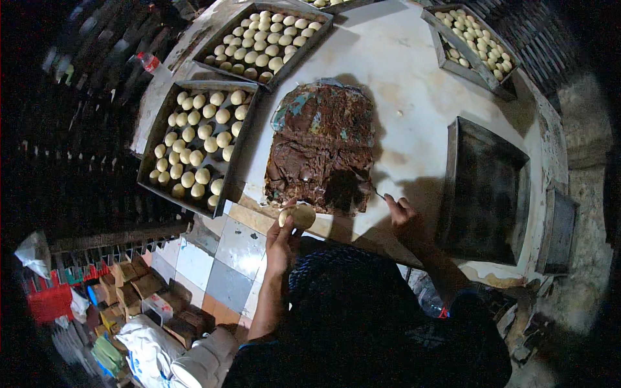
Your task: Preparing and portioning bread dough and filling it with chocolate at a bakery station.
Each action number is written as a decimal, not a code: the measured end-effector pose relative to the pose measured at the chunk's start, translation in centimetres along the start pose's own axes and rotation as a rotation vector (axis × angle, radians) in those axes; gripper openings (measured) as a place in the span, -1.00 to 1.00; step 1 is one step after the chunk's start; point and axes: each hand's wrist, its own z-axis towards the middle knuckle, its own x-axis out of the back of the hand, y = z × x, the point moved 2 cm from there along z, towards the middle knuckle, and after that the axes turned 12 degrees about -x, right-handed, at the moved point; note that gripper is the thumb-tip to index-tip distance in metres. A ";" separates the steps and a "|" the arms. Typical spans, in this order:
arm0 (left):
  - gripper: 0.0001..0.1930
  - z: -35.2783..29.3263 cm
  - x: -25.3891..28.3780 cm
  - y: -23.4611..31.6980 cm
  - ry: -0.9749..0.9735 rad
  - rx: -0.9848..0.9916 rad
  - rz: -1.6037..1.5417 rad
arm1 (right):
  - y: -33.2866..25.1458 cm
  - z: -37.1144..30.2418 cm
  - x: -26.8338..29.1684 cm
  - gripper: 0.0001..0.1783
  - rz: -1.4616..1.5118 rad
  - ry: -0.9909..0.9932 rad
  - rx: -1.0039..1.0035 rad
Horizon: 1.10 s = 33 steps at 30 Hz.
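My left hand [279, 244] holds a pale, flattened round of dough [303, 216] at the table's near edge, thumb on top. In my right hand [402, 218], to the right of that, the fingers close round a thin tool [379, 193]; its far end reaches the brown mass, and its exact kind cannot be made out. Between and beyond both hands lies a big slab of dark brown paste [317, 145], with torn bits of blue-green wrapping showing on its top. Its near right part has a dark hollow or shadow.
A tray of dough balls [147, 145] stands left, with another tray [304, 48] behind it. More dough balls fill a tray [446, 55] at the far right. Near right is a dark metal tray [451, 174]. Cardboard boxes [132, 288] and white sacks [149, 346] sit lower left.
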 end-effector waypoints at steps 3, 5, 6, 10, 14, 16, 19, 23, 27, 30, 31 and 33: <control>-0.64 0.0 -0.3 -0.1 0.032 -0.023 0.004 | -0.5 0.4 2.5 -0.52 -0.001 0.177 0.243; -0.66 0.3 -0.1 0.3 0.068 -0.014 0.009 | -0.8 2.1 4.8 -0.58 -0.002 -0.385 -0.018; -0.68 0.5 -0.5 0.5 0.074 -0.032 -0.006 | -5.6 2.9 7.3 -0.65 -0.026 -0.278 0.012; -0.65 0.7 -0.5 1.0 0.147 -0.017 0.045 | -7.9 3.9 8.2 -0.66 -0.032 -0.062 0.114; -0.62 0.5 0.2 1.2 0.152 -0.086 -0.005 | -11.3 5.7 6.6 -0.62 -0.123 -0.151 0.127; -0.61 0.0 0.6 1.3 0.138 -0.097 -0.025 | -12.0 6.0 5.6 -0.60 -0.140 -0.162 0.104; -0.59 -0.8 1.6 1.3 0.138 -0.090 -0.044 | -5.5 4.8 1.1 -0.49 -0.130 -0.114 0.194; -0.60 -1.6 3.0 1.8 0.129 -0.162 -0.037 | 5.8 1.5 -7.1 -0.44 -0.200 -0.136 0.188; -0.58 -2.4 4.3 2.4 0.194 -0.143 -0.021 | 10.7 -2.4 -6.6 -0.66 -0.002 -0.259 -0.406; -0.59 -2.1 4.6 1.9 0.185 -0.125 -0.039 | 9.2 -1.0 -2.7 -0.76 0.415 -0.563 -0.880; -0.59 -1.9 4.4 1.8 0.178 -0.119 -0.041 | 6.9 -0.3 -1.2 -0.76 0.416 -0.555 -0.886; -0.62 -1.3 3.7 1.1 0.132 -0.085 -0.051 | -0.7 1.8 1.5 -0.86 0.750 -0.670 -0.172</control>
